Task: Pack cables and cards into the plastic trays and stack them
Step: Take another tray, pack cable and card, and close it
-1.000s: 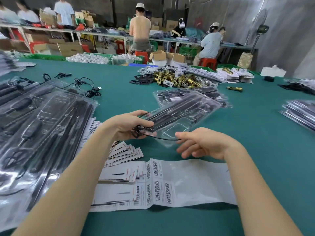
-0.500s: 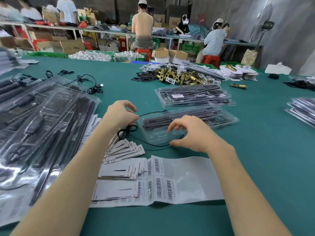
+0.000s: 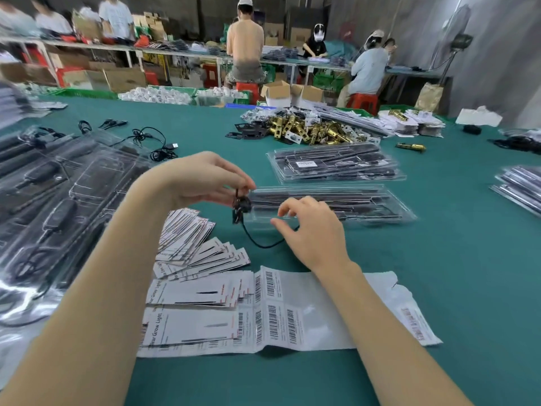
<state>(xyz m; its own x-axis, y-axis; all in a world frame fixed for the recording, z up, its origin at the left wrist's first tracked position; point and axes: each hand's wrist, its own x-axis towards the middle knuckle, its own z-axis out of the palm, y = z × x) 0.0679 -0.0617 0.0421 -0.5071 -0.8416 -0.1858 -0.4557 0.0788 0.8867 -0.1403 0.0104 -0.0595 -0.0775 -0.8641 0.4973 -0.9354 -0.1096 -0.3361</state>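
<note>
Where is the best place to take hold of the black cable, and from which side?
Probably the bundled coil, pinched from above: it hangs bunched below the left hand, already held in its fingers. The loose tail droops in a thin loop toward the right hand, beside the clear plastic tray; it would slip.

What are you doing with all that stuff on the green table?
A person is packing clear plastic trays. The left hand pinches a bundled black cable just above the near end of the open tray lying on the green table. The right hand is beside it with fingers spread, near the loose length of cable that trails out in front of the tray. A stack of filled trays sits just beyond, and printed cards are fanned out close to the person.
</note>
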